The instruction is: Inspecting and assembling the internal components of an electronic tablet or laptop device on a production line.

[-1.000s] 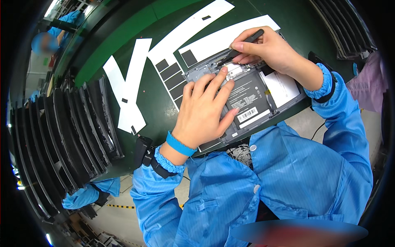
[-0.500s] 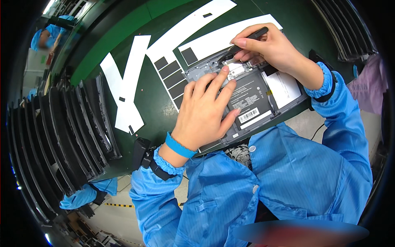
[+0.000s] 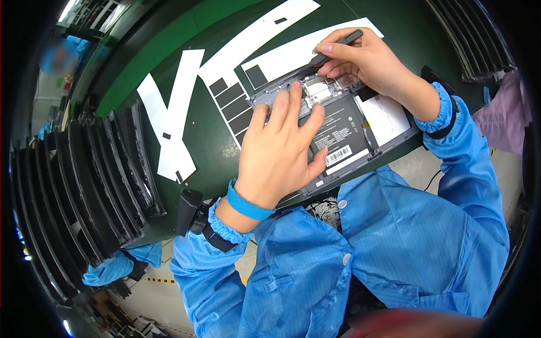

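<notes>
The opened laptop base point(image 3: 345, 132) lies on the green tabletop point(image 3: 217, 141). At its far edge, the right hand point(image 3: 376, 63) pinches a black tweezer-like tool point(image 3: 353, 38); over its left part, the left hand point(image 3: 274, 156) is spread.

Laptop base point(image 3: 318, 92) partly hidden under left grip point(image 3: 276, 147), black tool point(image 3: 353, 38) partly covered by right grip point(image 3: 371, 59), tip indistinct, battery point(image 3: 333, 128) print too small to read, co-worker's head point(image 3: 58, 59) blurred, red shape point(image 3: 417, 324) at lower edge blurred and cut off.
</notes>
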Action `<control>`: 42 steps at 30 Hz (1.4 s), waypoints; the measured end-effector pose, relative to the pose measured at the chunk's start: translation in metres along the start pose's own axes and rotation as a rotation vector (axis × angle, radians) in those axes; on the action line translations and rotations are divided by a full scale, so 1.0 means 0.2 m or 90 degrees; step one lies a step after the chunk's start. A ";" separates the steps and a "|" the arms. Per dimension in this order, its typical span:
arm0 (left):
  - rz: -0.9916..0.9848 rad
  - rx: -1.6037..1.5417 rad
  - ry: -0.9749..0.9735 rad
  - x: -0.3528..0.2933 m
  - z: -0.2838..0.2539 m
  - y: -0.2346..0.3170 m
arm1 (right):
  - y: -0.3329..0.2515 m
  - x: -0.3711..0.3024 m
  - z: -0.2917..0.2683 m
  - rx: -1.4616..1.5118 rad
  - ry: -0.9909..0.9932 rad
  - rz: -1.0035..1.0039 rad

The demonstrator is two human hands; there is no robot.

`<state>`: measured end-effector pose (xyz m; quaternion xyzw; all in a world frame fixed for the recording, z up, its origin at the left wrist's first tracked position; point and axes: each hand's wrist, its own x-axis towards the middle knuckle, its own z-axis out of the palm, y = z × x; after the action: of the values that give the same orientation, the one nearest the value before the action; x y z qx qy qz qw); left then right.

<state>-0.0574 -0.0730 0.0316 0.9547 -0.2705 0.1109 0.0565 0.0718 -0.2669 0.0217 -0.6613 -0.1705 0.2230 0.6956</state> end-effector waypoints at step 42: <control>-0.343 0.112 0.148 -0.16 0.14 -0.44 | -0.21 0.20 0.22 0.043 -0.029 -0.196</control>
<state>-0.0320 0.0135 -0.0080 0.9741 0.0114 0.2236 0.0317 0.0859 -0.2095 0.0643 -0.5983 -0.2777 0.1342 0.7395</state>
